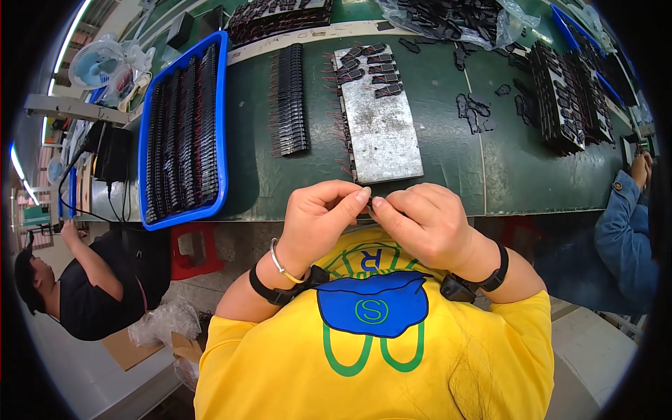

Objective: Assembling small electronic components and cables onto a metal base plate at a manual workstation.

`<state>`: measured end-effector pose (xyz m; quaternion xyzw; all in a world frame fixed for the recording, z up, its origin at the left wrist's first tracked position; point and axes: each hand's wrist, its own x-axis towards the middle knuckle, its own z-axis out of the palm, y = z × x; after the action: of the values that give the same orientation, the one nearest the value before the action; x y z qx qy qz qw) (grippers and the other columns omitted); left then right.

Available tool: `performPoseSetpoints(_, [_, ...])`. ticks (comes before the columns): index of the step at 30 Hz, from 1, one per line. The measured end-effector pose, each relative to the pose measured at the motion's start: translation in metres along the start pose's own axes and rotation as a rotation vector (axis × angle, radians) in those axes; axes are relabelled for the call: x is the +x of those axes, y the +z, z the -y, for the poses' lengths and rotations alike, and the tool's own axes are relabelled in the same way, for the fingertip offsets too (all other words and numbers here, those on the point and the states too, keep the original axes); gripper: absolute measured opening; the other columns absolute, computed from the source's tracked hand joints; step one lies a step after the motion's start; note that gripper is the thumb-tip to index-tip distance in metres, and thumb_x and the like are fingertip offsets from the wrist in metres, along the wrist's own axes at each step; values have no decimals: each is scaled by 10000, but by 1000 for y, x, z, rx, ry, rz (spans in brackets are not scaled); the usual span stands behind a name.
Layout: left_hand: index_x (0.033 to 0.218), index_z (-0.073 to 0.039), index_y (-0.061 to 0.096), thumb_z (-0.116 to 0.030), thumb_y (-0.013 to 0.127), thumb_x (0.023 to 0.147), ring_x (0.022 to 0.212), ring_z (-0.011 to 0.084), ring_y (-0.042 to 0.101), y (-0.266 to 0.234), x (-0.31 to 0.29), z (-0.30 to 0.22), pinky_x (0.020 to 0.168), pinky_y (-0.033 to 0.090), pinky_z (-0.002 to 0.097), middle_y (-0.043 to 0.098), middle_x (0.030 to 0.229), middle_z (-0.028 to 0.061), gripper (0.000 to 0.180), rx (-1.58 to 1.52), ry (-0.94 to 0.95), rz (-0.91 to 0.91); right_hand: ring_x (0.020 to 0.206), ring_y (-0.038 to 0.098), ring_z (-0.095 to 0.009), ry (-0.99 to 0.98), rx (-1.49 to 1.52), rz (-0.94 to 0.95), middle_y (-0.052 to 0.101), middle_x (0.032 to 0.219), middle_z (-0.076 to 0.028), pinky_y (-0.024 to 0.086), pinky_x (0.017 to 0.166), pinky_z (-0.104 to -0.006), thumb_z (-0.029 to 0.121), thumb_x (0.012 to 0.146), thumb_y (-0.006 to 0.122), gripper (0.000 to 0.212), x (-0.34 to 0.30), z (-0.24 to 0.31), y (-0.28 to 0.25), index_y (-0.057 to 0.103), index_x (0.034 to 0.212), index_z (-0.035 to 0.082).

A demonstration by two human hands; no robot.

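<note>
My left hand (318, 213) and my right hand (430, 220) meet at the table's near edge, thumbs and fingertips pinched together. Between them shows a bit of a small dark part (370, 202), mostly covered by the fingers, so its kind is unclear. Just beyond lies a worn grey metal block (385, 136). Several small black parts (383, 78) with thin red wires rest on its far end, and more line its left side. To the left, similar black pieces stand packed in a long row (292, 105).
A blue tray (223, 119) filled with rows of black wired parts sits at the left. Loose black pieces (474, 115) and stacked loaded plates (556, 98) lie to the right. A plastic bag of black parts (462, 21) is at the back. People sit at both sides.
</note>
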<state>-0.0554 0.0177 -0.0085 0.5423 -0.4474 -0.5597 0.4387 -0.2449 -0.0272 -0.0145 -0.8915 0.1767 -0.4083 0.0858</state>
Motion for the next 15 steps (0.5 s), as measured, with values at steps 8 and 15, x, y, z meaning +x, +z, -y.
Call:
performPoseSetpoints(8, [933,21,677,-111,621,893,640,74,594,-15,1,-4,570,477,190,678,775,65,149,-31,-86,120,592,591,-205,31,84,-23,620,776,-89,472,502,-290,26,679,741,242,-4,-3,4,636,894,-12])
performPoseSetpoints(15, [934,48,654,-80,594,899,622,109,623,-28,7,1,563,502,208,681,779,114,145,-231,-196,271,613,610,-206,-12,123,-29,632,790,-98,477,505,-288,35,686,734,242,0,-4,2,634,903,-5])
